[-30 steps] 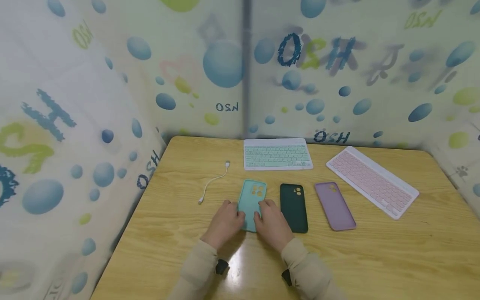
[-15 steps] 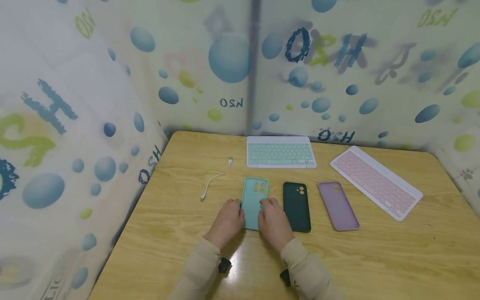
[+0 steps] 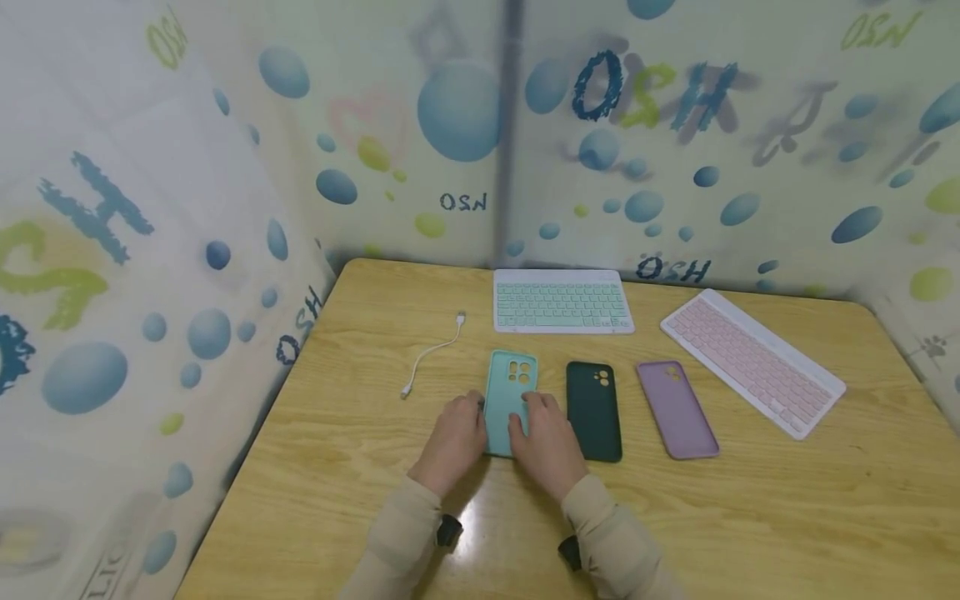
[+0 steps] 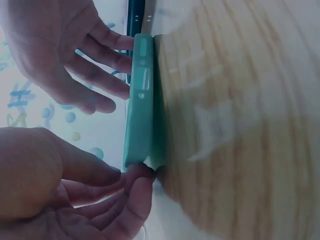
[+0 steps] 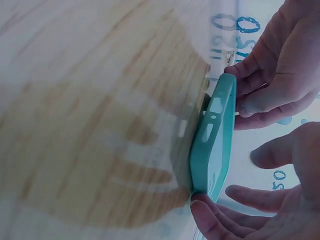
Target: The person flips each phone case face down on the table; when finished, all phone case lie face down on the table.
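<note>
Left hand [image 3: 453,437]: pinching the left edge of the teal phone case [image 3: 502,398]
Right hand [image 3: 550,442]: thumb apart, fingertips touching the case's right edge
Teal phone case: on counter [image 3: 780,508], between hands; end slots [image 4: 143,78] visible only in wrist views
USB cable [image 3: 431,351]: beyond left hand

The left sleeve [image 3: 397,533] and the right sleeve [image 3: 626,537] are both beige and long, with soft creases across the cloth and a gathered cuff at each wrist. On the inner edge of each sleeve, close to the cuff, sits a small, black, blocky camera, the left camera [image 3: 448,532] and the right camera [image 3: 570,552] looking alike. The left hand [image 3: 453,437] and right hand [image 3: 551,442] are bare.
</note>
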Action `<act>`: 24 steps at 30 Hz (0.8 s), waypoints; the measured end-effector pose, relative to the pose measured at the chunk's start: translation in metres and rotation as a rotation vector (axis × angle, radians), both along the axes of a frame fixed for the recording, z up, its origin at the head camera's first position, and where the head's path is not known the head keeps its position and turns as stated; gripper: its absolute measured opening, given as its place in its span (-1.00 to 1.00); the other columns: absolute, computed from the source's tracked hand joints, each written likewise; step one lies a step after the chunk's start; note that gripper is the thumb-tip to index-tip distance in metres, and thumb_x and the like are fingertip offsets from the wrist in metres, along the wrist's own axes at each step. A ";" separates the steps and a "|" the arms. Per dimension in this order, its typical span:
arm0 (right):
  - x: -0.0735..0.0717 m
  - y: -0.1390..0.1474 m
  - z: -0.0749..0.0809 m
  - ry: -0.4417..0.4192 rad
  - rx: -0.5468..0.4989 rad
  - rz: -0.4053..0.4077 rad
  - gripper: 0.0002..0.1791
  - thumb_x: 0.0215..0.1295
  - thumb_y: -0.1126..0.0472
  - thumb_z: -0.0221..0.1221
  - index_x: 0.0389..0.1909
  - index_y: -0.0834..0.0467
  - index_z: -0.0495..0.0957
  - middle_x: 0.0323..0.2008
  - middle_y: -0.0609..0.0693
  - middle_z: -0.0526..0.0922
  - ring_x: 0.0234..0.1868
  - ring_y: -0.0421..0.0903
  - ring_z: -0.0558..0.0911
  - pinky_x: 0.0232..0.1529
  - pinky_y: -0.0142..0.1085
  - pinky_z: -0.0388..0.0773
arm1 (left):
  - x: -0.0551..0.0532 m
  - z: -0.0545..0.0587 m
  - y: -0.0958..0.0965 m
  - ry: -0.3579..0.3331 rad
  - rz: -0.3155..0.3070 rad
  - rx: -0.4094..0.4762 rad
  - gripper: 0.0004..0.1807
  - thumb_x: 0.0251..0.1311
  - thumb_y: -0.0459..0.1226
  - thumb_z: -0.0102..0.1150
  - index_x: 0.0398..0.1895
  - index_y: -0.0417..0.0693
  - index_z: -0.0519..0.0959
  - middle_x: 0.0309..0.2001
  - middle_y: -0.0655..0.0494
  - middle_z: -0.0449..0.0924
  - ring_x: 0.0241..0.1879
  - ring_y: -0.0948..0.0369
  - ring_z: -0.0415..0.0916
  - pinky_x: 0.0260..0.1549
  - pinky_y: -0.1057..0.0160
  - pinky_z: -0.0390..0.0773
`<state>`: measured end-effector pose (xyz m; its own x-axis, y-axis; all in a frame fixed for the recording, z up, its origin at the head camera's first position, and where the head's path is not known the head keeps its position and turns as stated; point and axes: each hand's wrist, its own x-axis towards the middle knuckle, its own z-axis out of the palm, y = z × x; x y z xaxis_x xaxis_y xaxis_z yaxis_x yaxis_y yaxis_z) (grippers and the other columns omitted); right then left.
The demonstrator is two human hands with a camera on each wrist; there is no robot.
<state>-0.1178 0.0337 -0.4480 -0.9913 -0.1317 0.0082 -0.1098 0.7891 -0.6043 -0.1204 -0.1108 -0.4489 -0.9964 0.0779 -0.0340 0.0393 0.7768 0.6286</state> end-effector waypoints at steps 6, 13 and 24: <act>-0.001 -0.001 -0.001 0.027 -0.005 -0.015 -0.50 0.42 0.01 0.10 0.10 0.37 0.52 0.02 0.36 0.59 -0.03 0.25 0.65 -0.04 0.12 0.60 | 0.000 0.003 -0.004 0.041 -0.010 0.085 -0.81 0.30 -0.48 0.00 -0.08 -0.39 0.54 -0.35 -0.17 0.66 -0.39 0.09 0.61 -0.46 0.23 0.59; -0.002 0.000 -0.001 0.003 -0.024 -0.027 -0.40 0.41 -0.11 0.09 0.11 0.38 0.51 0.04 0.36 0.59 0.00 0.24 0.64 -0.01 0.09 0.59 | 0.001 0.005 -0.006 0.055 -0.028 0.165 -0.79 0.31 -0.46 0.01 -0.04 -0.34 0.53 -0.42 -0.04 0.62 -0.50 0.25 0.47 -0.54 0.38 0.50; -0.002 -0.001 0.001 -0.086 -0.086 -0.028 -0.23 0.42 -0.28 -0.02 0.21 0.35 0.45 0.14 0.33 0.55 0.14 0.21 0.57 0.13 0.08 0.52 | 0.000 0.003 -0.006 -0.033 -0.035 0.330 -0.70 0.41 -0.34 0.00 0.12 -0.31 0.48 -0.26 -0.15 0.67 -0.55 0.18 0.56 -0.55 0.31 0.57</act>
<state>-0.1199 0.0327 -0.4466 -0.9921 -0.1065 -0.0668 -0.0335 0.7360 -0.6762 -0.1206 -0.1165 -0.4458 -0.9917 0.1242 -0.0336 0.0376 0.5297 0.8473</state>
